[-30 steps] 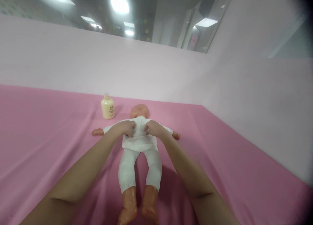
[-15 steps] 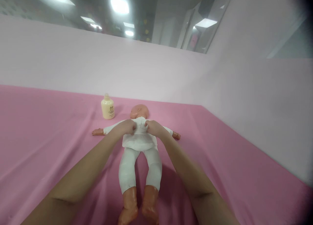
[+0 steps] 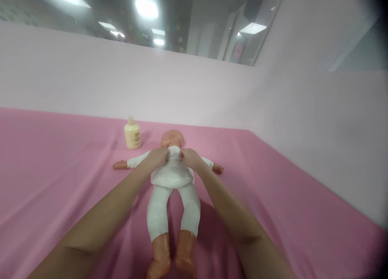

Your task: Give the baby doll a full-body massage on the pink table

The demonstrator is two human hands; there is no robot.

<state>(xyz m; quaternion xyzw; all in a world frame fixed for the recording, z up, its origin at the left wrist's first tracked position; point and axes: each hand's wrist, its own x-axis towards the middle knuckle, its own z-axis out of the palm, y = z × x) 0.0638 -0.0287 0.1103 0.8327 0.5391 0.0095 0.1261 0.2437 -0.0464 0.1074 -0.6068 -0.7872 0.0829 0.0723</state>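
The white top of the doll is pinched at the chest, just below the neck, by both hands; the cloth is best gathered lightly and evenly from each side so the doll is not dragged across the pink bench. The left hand and right hand are curled, fingers pressed on fabric, forearms stretched forward and converging. Beyond the left fingers, a cream bottle stands.

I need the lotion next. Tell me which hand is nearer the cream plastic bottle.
Left. The left hand grips the doll's white top just below the cream plastic bottle; the right hand grips farther away.
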